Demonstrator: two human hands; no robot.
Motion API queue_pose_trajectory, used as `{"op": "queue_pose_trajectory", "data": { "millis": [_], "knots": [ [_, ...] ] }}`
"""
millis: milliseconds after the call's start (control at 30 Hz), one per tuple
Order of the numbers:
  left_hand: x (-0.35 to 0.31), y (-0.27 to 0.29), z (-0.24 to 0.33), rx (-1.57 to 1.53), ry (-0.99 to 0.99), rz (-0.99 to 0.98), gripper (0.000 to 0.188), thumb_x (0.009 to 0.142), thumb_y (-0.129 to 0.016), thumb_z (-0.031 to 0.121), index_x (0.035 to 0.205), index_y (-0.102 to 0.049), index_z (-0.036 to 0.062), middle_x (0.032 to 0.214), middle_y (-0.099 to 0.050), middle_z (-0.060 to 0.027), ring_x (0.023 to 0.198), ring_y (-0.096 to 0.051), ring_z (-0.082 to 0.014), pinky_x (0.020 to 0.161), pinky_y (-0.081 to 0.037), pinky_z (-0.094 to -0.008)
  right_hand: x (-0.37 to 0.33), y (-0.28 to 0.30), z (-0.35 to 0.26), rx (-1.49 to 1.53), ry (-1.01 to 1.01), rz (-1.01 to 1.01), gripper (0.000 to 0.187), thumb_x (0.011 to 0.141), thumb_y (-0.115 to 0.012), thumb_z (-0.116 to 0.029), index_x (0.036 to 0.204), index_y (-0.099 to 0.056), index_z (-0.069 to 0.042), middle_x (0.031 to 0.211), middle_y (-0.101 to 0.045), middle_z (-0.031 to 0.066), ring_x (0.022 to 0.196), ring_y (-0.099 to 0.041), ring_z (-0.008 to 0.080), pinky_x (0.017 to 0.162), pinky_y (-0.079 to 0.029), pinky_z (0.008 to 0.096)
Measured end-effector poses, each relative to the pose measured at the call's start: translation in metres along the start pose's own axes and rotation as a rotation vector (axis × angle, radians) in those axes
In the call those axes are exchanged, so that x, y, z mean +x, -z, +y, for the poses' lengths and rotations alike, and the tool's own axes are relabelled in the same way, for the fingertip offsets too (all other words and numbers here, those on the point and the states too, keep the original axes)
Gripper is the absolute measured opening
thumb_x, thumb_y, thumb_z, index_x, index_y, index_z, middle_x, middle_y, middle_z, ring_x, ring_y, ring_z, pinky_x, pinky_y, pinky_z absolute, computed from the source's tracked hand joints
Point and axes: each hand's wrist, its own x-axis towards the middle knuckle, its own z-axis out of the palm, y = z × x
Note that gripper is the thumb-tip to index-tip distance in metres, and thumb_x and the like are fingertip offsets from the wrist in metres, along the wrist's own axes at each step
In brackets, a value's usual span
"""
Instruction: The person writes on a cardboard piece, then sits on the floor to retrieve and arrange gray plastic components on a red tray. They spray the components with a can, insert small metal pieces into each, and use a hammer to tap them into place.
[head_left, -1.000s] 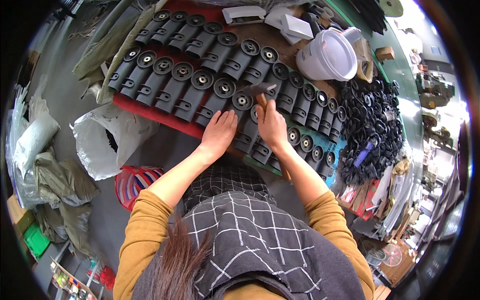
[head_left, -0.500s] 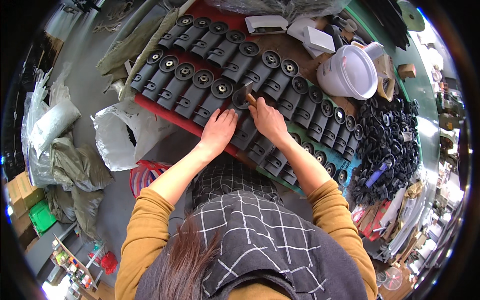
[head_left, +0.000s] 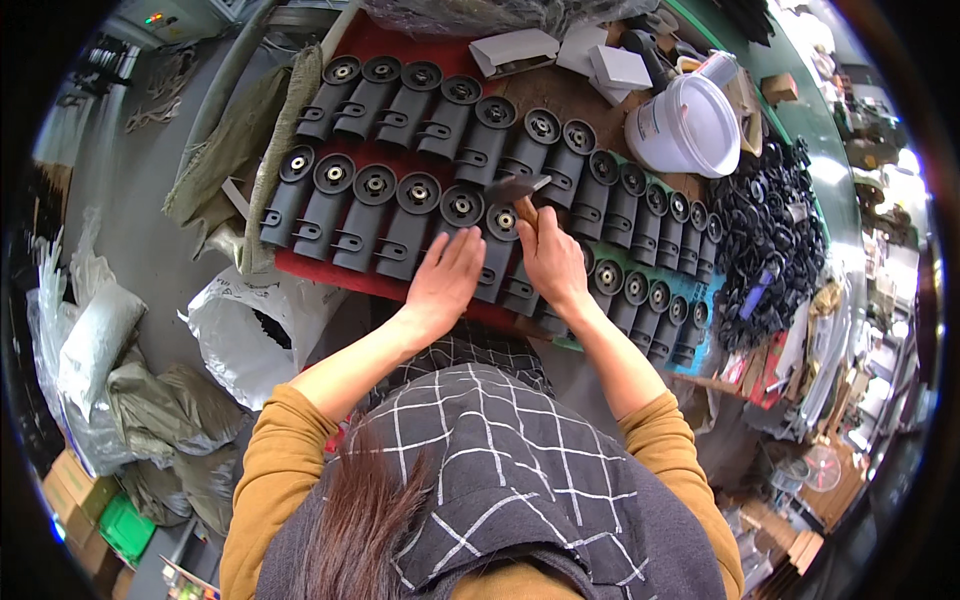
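Two slanting rows of dark grey plastic housings, each with a round end and a metal-centred hub, lie on the workbench. My left hand rests with its fingers stretched out on the near-row housings, below one round end; it grips nothing. In my right hand is a hammer, its wooden handle held near the dark metal head. The hammer head hovers just above another round end in the near row. My right hand covers part of the housings beneath it.
Right of the rows stands a white bucket, with a heap of small black parts beside it. White boxes sit at the back. A white plastic sack is on the floor left of the bench; grey fabric hangs along the bench's left edge.
The hammer has lifted off the round end, its head now turned sideways above it. My left hand has shifted slightly in the view, and the whole view has turned a little.
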Motion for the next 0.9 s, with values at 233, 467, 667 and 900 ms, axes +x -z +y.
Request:
{"op": "queue_pose_trajectory", "data": {
  "millis": [233, 467, 667, 900],
  "knots": [
    [-0.001, 0.0, -0.034, 0.087, -0.086, -0.03, 0.053, 0.082, -0.052, 0.012, 0.131, -0.044, -0.0075, 0.135, -0.049, -0.0214, 0.128, -0.045, -0.0318, 0.11, -0.032, -0.0419, 0.016, -0.029, -0.042, -0.13, -0.061, -0.194, 0.033, 0.097, -0.049, -0.034, 0.096, -0.043, -0.002, 0.074, -0.064, 0.0252, 0.073, -0.064, 0.0447, 0.063, -0.051, 0.0538],
    [-0.024, 0.019, -0.061, -0.012, -0.083, 0.063, 0.072, 0.071, -0.065, 0.013, 0.135, -0.04, -0.0063, 0.14, -0.042, -0.0215, 0.132, -0.04, -0.0321, 0.113, -0.027, -0.046, 0.015, -0.031, -0.065, 0.064, -0.065, 0.016, 0.032, 0.097, -0.05, -0.033, 0.096, -0.043, -0.002, 0.071, -0.062, 0.0261, 0.072, -0.06, 0.0475, 0.062, -0.046, 0.0551],
    [-0.029, 0.016, -0.074, 0.122, -0.023, 0.051, 0.05, 0.08, -0.05, 0.012, 0.126, -0.051, -0.0069, 0.132, -0.051, -0.0205, 0.126, -0.047, -0.0296, 0.11, -0.031, -0.0407, 0.041, -0.059, -0.086, -0.068, 0.024, -0.226, 0.033, 0.097, -0.049, -0.034, 0.096, -0.043, -0.002, 0.071, -0.063, 0.0255, 0.072, -0.061, 0.0466, 0.062, -0.048, 0.0548],
    [-0.04, 0.027, -0.087, -0.086, -0.047, 0.045, 0.076, 0.068, -0.072, 0.017, 0.136, -0.042, -0.0028, 0.142, -0.042, -0.0174, 0.134, -0.038, -0.0285, 0.113, -0.026, -0.0444, 0.041, -0.04, -0.106, 0.051, 0.044, -0.033, 0.031, 0.097, -0.051, -0.031, 0.093, -0.042, -0.002, 0.07, -0.062, 0.0245, 0.069, -0.061, 0.046, 0.058, -0.047, 0.0536]
  ]
}}
